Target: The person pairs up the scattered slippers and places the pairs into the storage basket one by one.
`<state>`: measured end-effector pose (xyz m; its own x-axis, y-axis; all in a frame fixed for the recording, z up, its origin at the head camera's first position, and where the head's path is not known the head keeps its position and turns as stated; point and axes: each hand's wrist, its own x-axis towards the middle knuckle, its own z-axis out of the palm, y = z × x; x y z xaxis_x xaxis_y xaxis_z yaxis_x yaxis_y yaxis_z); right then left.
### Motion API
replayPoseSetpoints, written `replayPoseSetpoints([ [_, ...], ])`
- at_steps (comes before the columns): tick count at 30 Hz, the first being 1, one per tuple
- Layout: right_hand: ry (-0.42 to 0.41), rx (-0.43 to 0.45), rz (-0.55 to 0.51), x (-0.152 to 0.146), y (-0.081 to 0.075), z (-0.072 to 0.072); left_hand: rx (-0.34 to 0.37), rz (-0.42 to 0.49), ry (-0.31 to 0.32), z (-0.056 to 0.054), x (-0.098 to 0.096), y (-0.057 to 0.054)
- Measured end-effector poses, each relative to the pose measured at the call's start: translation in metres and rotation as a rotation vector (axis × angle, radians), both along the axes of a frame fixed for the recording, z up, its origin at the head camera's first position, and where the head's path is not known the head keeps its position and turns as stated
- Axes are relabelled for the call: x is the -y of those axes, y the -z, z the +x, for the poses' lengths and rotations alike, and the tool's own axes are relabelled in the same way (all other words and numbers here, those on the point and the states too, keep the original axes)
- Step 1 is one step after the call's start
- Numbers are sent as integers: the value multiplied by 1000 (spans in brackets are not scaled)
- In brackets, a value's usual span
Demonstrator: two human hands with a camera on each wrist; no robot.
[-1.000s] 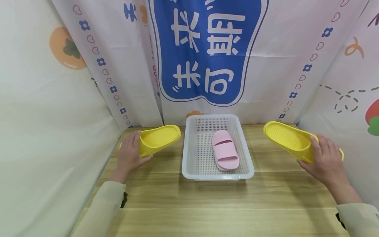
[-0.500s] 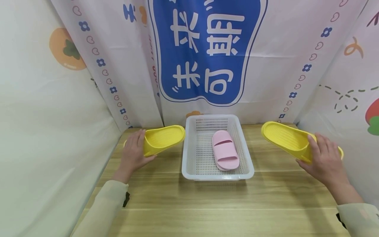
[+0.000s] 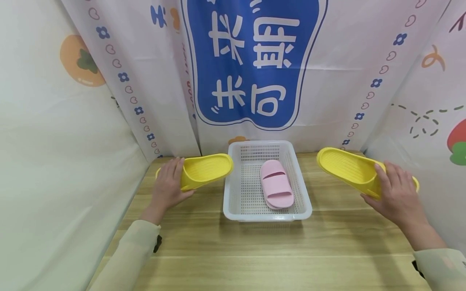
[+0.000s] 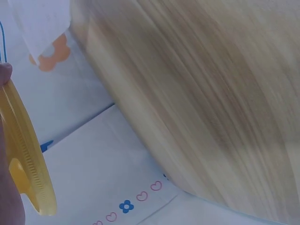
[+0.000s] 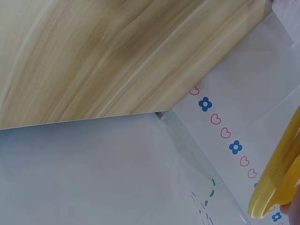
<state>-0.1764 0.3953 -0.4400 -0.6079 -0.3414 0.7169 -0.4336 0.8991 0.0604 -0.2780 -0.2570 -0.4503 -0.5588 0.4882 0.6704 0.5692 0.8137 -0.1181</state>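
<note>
I'm watching yellow slipper one [image 3: 207, 169], left hand [image 3: 168, 184] gripping it | yellow slipper two [image 3: 347, 166], right hand [image 3: 398, 195] gripping it | white basket [image 3: 267, 217] sitting between hands, pink slipper [image 3: 277, 184] lying inside | wooden table [image 3: 269, 256] extending beneath | printed cloth [image 3: 335, 89] hanging beyond hands

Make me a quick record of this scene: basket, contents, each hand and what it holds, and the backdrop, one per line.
Basket: white, perforated, on a wood-grain table
Contents: pink slipper, seemingly stacked on another
Left hand: grips a yellow slipper whose free end overlaps the basket's left rim in the head view
Right hand: grips the other yellow slipper, apart from the basket
Backdrop: white printed cloth with a blue panel and white characters
</note>
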Motion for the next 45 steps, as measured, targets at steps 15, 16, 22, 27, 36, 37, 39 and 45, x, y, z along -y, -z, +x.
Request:
replayPoseSetpoints([
  [15,-85,-105,-5,12,-5,-6,-68,-40,52,0,-12,-9],
  [16,-90,-108,-3,13,-6,-6,-65,-42,52,1,-14,-10],
  [22,-103,-116,5,19,-10,-7,-62,-60,54,3,-19,-15],
  [27,-131,-151,13,25,-13,-8,-75,-77,60,5,-25,-20],
  [36,-160,-166,20,32,-17,-11,-87,-82,94,6,-34,-24],
  [37,-163,-169,21,33,-18,-11,-84,-81,97,6,-35,-24],
  [39,-170,-177,23,35,-18,-11,-84,-81,97,7,-37,-24],
  [45,-179,-189,28,38,-19,-12,-81,-84,106,8,-43,-25],
])
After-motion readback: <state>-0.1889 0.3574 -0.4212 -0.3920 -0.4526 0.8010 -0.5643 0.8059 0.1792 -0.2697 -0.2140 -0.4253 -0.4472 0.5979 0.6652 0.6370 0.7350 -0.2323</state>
